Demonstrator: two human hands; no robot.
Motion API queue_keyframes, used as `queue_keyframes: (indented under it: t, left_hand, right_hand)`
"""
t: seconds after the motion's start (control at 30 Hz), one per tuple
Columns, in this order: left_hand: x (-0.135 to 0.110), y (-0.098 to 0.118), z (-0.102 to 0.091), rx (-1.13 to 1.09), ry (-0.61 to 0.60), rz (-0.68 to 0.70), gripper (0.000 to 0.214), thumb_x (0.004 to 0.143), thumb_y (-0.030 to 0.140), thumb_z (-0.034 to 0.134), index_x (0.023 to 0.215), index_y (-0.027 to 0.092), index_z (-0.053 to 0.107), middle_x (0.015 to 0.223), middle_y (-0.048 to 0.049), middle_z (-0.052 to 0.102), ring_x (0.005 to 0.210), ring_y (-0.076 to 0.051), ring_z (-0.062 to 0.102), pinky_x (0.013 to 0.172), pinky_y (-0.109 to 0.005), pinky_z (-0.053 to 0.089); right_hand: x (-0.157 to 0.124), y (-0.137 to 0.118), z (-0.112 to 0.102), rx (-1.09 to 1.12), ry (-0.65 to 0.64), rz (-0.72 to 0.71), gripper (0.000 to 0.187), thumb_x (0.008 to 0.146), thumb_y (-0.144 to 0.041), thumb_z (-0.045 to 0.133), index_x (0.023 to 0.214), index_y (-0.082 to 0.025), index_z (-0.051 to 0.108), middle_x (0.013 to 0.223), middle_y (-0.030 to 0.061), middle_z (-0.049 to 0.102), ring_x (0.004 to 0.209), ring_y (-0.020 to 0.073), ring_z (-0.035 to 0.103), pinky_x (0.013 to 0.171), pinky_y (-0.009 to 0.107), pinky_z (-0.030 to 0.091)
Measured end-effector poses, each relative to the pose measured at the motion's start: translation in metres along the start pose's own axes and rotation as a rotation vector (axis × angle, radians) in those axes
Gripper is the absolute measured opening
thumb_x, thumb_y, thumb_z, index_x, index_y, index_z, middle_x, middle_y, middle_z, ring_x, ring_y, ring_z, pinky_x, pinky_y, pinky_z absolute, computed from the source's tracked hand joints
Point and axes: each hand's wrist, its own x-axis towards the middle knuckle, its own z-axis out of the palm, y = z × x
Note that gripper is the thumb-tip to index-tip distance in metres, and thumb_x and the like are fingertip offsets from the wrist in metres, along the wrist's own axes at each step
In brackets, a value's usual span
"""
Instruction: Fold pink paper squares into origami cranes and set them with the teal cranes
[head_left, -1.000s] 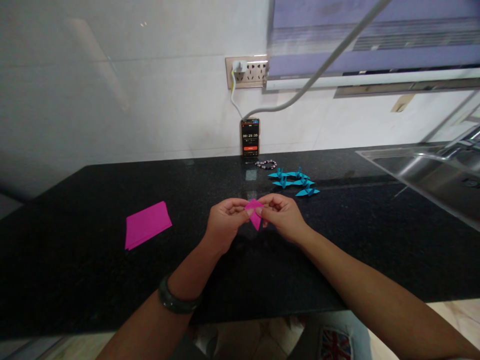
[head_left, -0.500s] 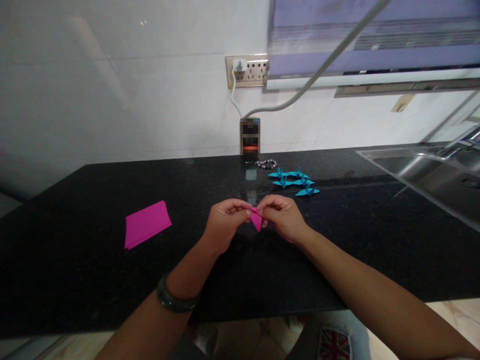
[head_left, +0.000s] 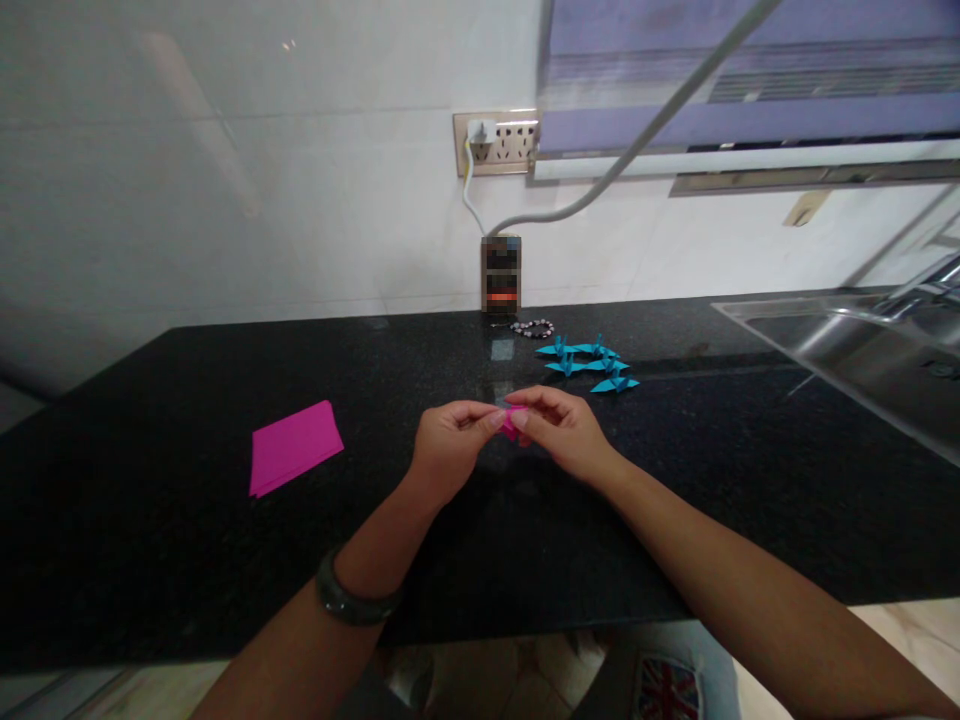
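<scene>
A small piece of folded pink paper (head_left: 511, 424) is pinched between my two hands above the black countertop. My left hand (head_left: 454, 447) grips its left side with thumb and fingertips. From the other side, my right hand (head_left: 564, 432) holds it, the thumb pressed over the paper's front. Fingers cover most of the paper, so its exact folded shape is hidden. Beyond my right hand stand several blue origami cranes (head_left: 568, 366) in a close group. Off to the left lies a stack of pink paper sheets (head_left: 295, 448).
A beaded bracelet (head_left: 534, 328) lies near the wall, by an upright phone-like device (head_left: 501, 274) with a cable. A socket panel (head_left: 496, 143) is on the wall above. At the right, a steel sink (head_left: 892, 350) is set into the countertop (head_left: 150, 560).
The pink paper's downward point, visible before, has been turned or folded up, and less paper shows now. My right thumb has shifted left over it.
</scene>
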Motion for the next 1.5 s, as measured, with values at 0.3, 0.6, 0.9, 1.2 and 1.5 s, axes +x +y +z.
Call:
queue_keyframes:
  t: [0.3,0.6,0.9,1.2,1.5]
  left_hand:
    - [-0.0025,0.0027,0.0003,0.169,0.045,0.125,0.016,0.066,0.03,0.064,0.073,0.017,0.069,0.072,-0.0046,0.068,0.066,-0.016,0.061,0.062,-0.025,0.047]
    - [-0.003,0.0053,0.0022,-0.011,-0.044,0.039,0.012,0.064,0.026,0.066,0.067,0.014,0.066,0.063,-0.0025,0.066,0.059,-0.013,0.059,0.058,-0.023,0.047]
    - [-0.0038,0.0046,0.0032,-0.092,-0.025,-0.036,0.013,0.065,0.026,0.065,0.067,0.012,0.064,0.06,-0.002,0.064,0.056,-0.011,0.058,0.058,-0.023,0.048]
    - [-0.0024,-0.0018,0.0024,-0.026,-0.007,0.003,0.016,0.065,0.028,0.065,0.068,0.013,0.066,0.061,-0.0031,0.065,0.057,-0.012,0.059,0.057,-0.024,0.048]
    - [-0.0021,-0.001,0.0039,-0.087,-0.049,-0.028,0.016,0.068,0.028,0.062,0.069,0.012,0.063,0.062,-0.0021,0.063,0.06,-0.012,0.058,0.063,-0.026,0.048]
  right_hand:
    - [0.0017,0.0022,-0.0033,-0.102,-0.039,-0.1,0.019,0.073,-0.034,0.058,0.074,-0.015,0.062,0.072,0.002,0.056,0.054,0.0083,0.05,0.05,0.023,0.044]
    - [0.0005,0.0,-0.0055,-0.008,-0.082,-0.099,0.019,0.074,-0.031,0.059,0.065,-0.014,0.063,0.062,-0.0003,0.052,0.051,0.0078,0.049,0.049,0.022,0.039]
    - [0.0005,0.0058,0.0031,0.114,-0.075,0.037,0.028,0.079,-0.036,0.052,0.062,-0.014,0.055,0.051,-0.0018,0.052,0.046,0.0068,0.047,0.047,0.021,0.037]
    - [0.0003,-0.0013,0.0028,0.078,-0.139,0.117,0.022,0.068,-0.034,0.063,0.066,-0.014,0.056,0.055,-0.0025,0.053,0.045,0.0065,0.045,0.045,0.021,0.037]
    - [0.0012,0.0039,0.0,0.041,-0.121,0.094,0.034,0.078,-0.039,0.051,0.056,-0.013,0.055,0.048,-0.0012,0.052,0.046,0.0076,0.045,0.05,0.022,0.035]
